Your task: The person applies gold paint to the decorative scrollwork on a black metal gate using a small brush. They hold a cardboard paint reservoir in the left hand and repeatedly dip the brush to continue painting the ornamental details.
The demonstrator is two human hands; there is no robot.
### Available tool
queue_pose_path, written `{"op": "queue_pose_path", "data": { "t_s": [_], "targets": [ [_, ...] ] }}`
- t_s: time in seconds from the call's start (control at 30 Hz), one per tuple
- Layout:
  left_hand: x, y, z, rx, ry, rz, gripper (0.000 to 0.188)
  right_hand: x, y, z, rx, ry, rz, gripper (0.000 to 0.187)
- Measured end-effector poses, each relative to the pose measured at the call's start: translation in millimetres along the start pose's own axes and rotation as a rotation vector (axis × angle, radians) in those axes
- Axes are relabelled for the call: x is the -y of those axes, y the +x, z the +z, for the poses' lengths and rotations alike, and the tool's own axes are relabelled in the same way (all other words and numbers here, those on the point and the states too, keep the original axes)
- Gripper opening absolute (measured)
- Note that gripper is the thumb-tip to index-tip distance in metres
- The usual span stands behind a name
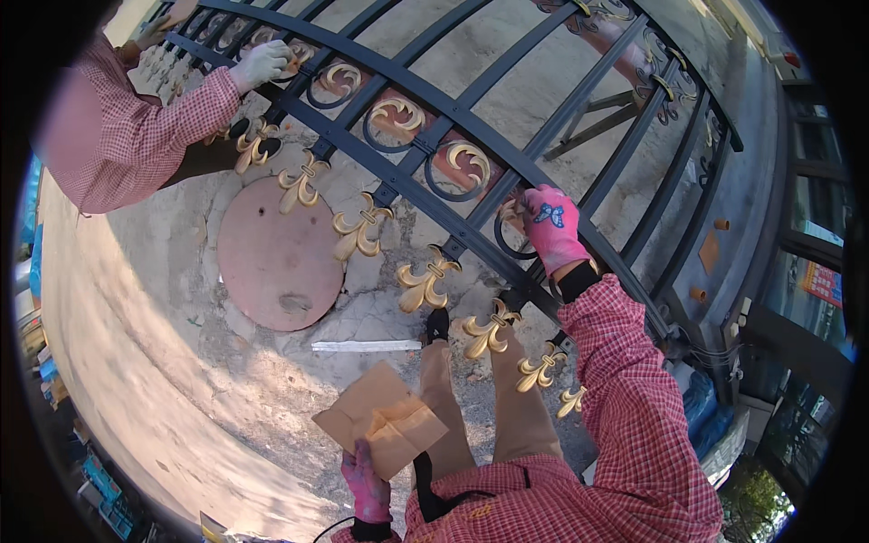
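The head view looks down on a dark metal gate (507,154) lying flat over cracked pavement, its rail edged with gold fleur-de-lis finials (425,282). The right hand (549,226), in a pink glove, is curled closed around a small pale thing pressed into a ring scroll (511,237) of the gate; whether that is a brush, a rag or sandpaper cannot be told. The gold leaf ornament (466,163) sits in the next ring, just beyond the grip and to its left. The left hand (364,475), also pink-gloved, is low and well apart from the gate, pinching a folded piece of brown card or paper (380,418) by its near edge. Judging from this, the step in hand is touching up or rubbing the ornament in that ring; the next move would call for small, steady strokes kept inside the ring, off the dark bars. Far from the grip, up at the left, another person's white-gloved hand (262,63) in a checked sleeve rests on the same rail. A round rust-red cover (272,258) lies in the pavement below the finials, a white strip (365,346) beside it. At the right edge, past the gate, a small orange sign (822,282) shows on a glass front
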State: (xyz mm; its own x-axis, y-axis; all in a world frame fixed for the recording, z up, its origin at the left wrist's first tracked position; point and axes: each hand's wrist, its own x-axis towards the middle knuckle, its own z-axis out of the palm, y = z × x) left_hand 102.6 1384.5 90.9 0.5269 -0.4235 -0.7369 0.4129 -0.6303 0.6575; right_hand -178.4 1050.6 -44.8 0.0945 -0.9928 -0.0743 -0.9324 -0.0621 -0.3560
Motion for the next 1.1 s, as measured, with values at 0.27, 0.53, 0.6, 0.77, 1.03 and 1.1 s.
{"op": "queue_pose_path", "data": {
  "t_s": [0.27,0.53,0.6,0.77,1.03,1.1],
  "targets": [
    [-8.0,11.3,-20.4,0.006,-0.013,0.014,0.034,46.3,25.1,-26.7,-0.168,0.379,-0.142,0.014],
    [1.2,23.9,-39.2,-0.037,-0.089,0.0,0.037,52.6,72.2,-4.8,0.031,-0.08,-0.327,0.014],
    [4.8,25.8,-41.1,-0.034,-0.113,-0.014,0.04,57.2,65.8,-1.2,0.078,-0.149,-0.347,0.014],
    [2.4,30.3,-45.2,0.01,-0.086,-0.011,0.041,54.0,64.9,-5.4,0.079,-0.085,-0.343,0.012],
    [7.5,35.4,-50.3,-0.014,-0.114,-0.033,0.041,81.9,83.4,14.2,-0.015,0.125,-0.147,0.016],
    [11.9,33.4,-48.9,-0.011,-0.116,-0.027,0.04,85.3,86.7,15.5,0.031,0.177,-0.102,0.017]
  ]
}}
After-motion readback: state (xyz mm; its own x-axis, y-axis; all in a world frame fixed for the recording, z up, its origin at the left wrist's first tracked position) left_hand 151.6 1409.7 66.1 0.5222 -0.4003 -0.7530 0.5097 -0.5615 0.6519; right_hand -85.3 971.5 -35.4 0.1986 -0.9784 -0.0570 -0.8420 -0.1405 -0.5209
